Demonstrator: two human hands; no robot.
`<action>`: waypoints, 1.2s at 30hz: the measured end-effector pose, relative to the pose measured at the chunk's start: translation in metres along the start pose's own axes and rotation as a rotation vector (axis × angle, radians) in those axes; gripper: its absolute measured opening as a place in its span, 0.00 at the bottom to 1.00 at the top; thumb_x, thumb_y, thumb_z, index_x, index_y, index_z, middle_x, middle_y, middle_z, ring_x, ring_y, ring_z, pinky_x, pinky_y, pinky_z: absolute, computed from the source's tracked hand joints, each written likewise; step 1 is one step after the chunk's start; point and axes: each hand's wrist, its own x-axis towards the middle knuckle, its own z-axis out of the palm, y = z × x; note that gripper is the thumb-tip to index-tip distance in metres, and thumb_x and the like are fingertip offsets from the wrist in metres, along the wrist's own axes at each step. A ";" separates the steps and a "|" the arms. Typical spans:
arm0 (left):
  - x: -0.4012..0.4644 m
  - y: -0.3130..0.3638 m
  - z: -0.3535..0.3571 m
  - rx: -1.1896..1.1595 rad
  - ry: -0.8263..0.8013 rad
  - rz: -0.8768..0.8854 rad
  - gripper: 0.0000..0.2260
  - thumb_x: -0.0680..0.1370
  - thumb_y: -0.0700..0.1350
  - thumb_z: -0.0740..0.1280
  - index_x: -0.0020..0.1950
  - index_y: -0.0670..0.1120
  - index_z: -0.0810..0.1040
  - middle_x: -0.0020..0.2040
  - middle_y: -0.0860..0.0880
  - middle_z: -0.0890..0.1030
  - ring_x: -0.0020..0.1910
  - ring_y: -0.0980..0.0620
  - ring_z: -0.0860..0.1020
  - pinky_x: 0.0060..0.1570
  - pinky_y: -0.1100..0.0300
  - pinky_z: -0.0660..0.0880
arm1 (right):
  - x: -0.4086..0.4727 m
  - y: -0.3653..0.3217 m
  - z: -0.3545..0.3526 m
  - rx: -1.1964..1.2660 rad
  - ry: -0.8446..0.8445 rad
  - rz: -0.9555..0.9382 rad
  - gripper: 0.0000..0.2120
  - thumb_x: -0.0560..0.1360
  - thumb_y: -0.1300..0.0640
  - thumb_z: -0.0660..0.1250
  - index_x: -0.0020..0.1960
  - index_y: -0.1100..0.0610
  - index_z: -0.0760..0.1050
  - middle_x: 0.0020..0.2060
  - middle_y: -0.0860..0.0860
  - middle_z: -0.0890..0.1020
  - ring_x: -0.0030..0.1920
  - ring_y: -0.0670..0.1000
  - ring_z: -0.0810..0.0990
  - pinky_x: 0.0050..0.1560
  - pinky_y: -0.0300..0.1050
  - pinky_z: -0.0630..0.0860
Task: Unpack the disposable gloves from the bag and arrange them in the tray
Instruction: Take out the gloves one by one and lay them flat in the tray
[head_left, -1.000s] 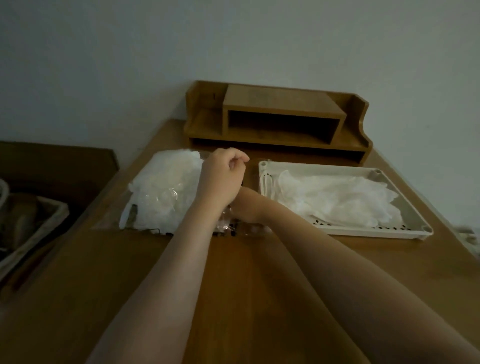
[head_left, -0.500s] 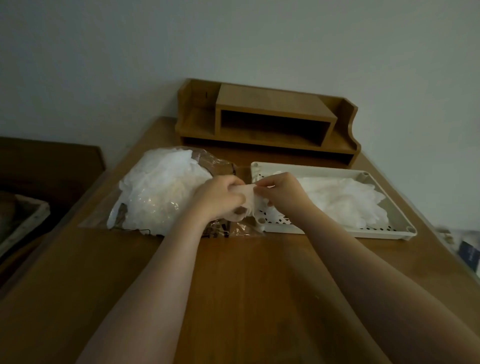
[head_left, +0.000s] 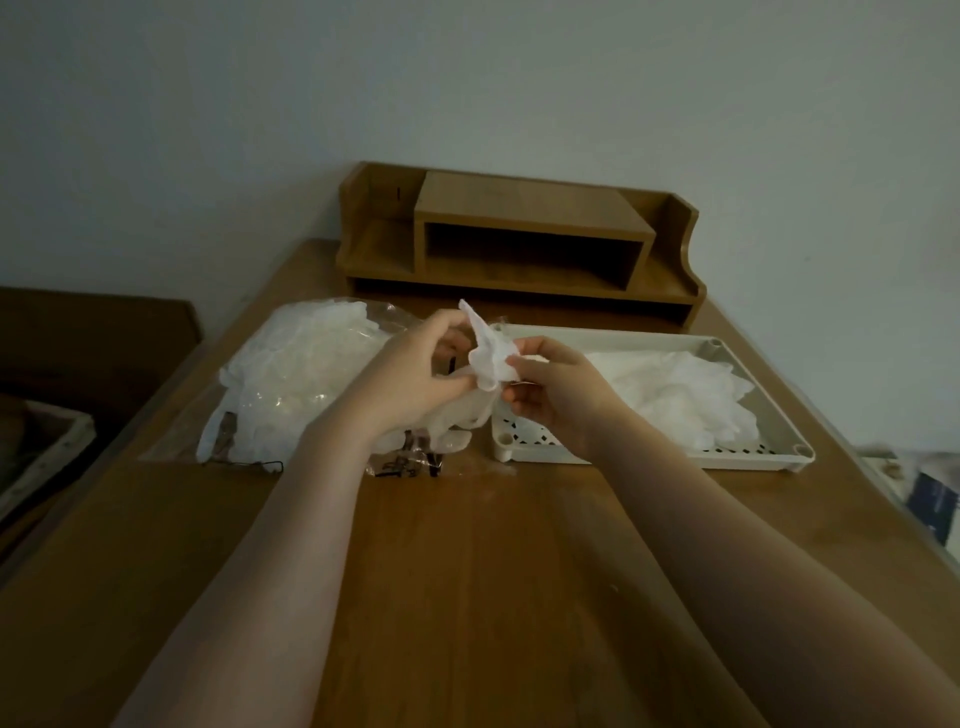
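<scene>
We pinch one thin glove (head_left: 485, 358) between left hand (head_left: 415, 374) and right hand (head_left: 550, 384); a hard tug could tear it before the tray (head_left: 649, 457).

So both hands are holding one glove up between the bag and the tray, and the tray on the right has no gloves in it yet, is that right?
Not quite. Both hands, left hand and right hand, do hold one glove up between the bag and the tray, but the head view shows the tray already holds a pile of gloves.
</scene>
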 end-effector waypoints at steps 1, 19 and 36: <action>-0.001 0.002 0.002 -0.014 0.015 0.033 0.22 0.74 0.48 0.71 0.66 0.52 0.70 0.59 0.58 0.76 0.56 0.60 0.74 0.52 0.65 0.72 | 0.000 0.001 0.001 0.009 -0.019 0.004 0.05 0.80 0.64 0.59 0.52 0.61 0.74 0.37 0.54 0.79 0.32 0.47 0.77 0.37 0.39 0.76; -0.002 0.025 0.012 0.685 -0.059 -0.153 0.21 0.77 0.54 0.61 0.68 0.48 0.70 0.72 0.47 0.64 0.72 0.45 0.60 0.66 0.48 0.63 | -0.017 -0.022 -0.029 0.613 0.132 -0.010 0.09 0.80 0.55 0.57 0.51 0.57 0.73 0.43 0.54 0.78 0.45 0.53 0.78 0.51 0.51 0.76; 0.035 0.102 0.057 -0.385 0.146 -0.173 0.06 0.77 0.44 0.64 0.50 0.50 0.79 0.47 0.48 0.82 0.47 0.50 0.81 0.48 0.55 0.77 | -0.045 -0.045 -0.103 0.061 -0.303 -0.051 0.20 0.74 0.43 0.64 0.53 0.61 0.77 0.39 0.52 0.81 0.38 0.49 0.81 0.41 0.43 0.77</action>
